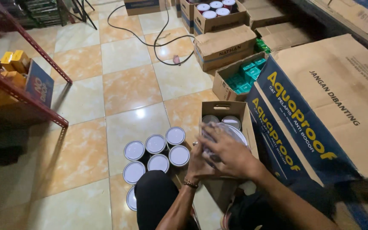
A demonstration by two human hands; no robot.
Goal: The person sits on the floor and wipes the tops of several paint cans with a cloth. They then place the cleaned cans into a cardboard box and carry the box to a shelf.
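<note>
A small open carton (224, 111) is seen on the tiled floor (81, 127), wedged against the side of a large blue-and-brown box (320, 110). Both hands are laid on a round can (235, 133) at the near end of this carton. The right hand (231, 151) is spread flat over the can's lid, fingers loosely extended rather than curled, so a press or a steadying touch is suggested more than a closed grasp. The left hand (199, 164) is set against the can's near side, close to the carton's near left edge; how far its fingers are wrapped around the can cannot be told, since they are hidden by the right hand.

Two more lids (222, 120) are visible at the far end of the carton, so it is judged partly filled, or partly emptied; which of the two cannot be read from this view. Seven further cans (156, 154) are stood in a tight cluster on the floor just beside the carton's left wall, near the person's dark-clad knee (154, 191). These are judged the share of the work outside the carton.

The held can is kept upright: its long axis is vertical, and the pale lid is turned up towards the camera, apparently level. The floor cans are set the same way.
</note>
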